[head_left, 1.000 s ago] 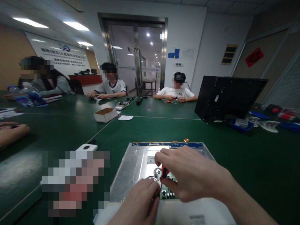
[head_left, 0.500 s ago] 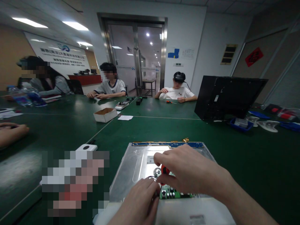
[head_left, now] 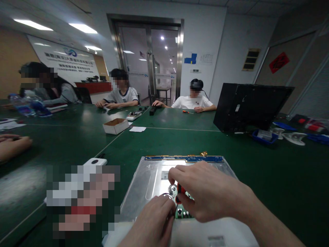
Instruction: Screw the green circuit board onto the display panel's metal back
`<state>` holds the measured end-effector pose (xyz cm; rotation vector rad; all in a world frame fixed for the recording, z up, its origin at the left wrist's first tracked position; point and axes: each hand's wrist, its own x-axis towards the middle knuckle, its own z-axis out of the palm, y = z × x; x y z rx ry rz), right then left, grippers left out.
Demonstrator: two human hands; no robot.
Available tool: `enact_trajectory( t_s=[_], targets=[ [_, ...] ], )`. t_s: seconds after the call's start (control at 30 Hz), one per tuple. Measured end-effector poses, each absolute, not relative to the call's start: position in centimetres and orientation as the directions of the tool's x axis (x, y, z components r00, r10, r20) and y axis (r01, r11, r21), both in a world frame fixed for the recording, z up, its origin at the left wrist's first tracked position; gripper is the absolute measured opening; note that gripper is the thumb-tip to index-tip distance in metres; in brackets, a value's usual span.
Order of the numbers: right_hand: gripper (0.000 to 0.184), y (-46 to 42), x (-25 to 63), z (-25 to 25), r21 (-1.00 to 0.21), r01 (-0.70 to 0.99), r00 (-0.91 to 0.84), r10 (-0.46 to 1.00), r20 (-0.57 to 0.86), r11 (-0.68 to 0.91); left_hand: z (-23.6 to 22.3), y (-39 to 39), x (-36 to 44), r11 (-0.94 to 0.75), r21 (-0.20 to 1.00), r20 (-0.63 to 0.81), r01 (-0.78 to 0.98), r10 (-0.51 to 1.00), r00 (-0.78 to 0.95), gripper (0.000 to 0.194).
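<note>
A red and black screwdriver handle (head_left: 179,197) is gripped in the curled fingers of my right hand (head_left: 208,192). That hand is over a green circuit board (head_left: 182,212) on the back of a silver metal display panel (head_left: 137,193). My left hand (head_left: 155,219) rests at the board's left side, its fingers bent close together by the screwdriver's lower end. Whatever those fingers pinch is hidden, as is the screwdriver tip. Left of the handle shows a round metal part (head_left: 171,188). A narrow blue circuit strip (head_left: 164,159) runs along the panel's far edge.
A black monitor (head_left: 246,108) stands at the right, beside a blue tray (head_left: 264,136). Farther left are an open box (head_left: 115,126) and a paper slip (head_left: 137,129). A white device (head_left: 96,162) lies left of the panel, partly pixelated. Several people sit around the green table (head_left: 177,140).
My right hand has rotated slightly, tilting the handle and showing more of it. The left hand stays put. The person opposite has stretched an arm toward black items on the table.
</note>
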<state>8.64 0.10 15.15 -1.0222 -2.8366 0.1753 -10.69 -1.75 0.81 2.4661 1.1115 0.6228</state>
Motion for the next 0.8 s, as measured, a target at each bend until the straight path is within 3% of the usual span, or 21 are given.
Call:
enact_trajectory(
  t_s=[0.33, 0.53, 0.8],
  targets=[
    [0.007, 0.33, 8.55, 14.83, -0.145, 0.645, -0.750, 0.658, 0.070, 0.750, 0.73, -1.81, -10.74, -0.618, 0.506, 0.230, 0.601, 0.768, 0.597, 0.018],
    [0.021, -0.02, 8.86, 15.02, -0.193, 0.591, -0.784, 0.614, 0.092, 0.783, 0.88, -1.89, -10.70, -0.622, 0.500, 0.266, 0.602, 0.772, 0.577, 0.018],
    [0.019, 0.21, 8.49, 15.05, -0.165, 0.619, -0.771, 0.634, 0.056, 0.768, 0.90, -1.83, -10.67, -0.613, 0.499, 0.226, 0.613, 0.775, 0.591, 0.018]
  ],
)
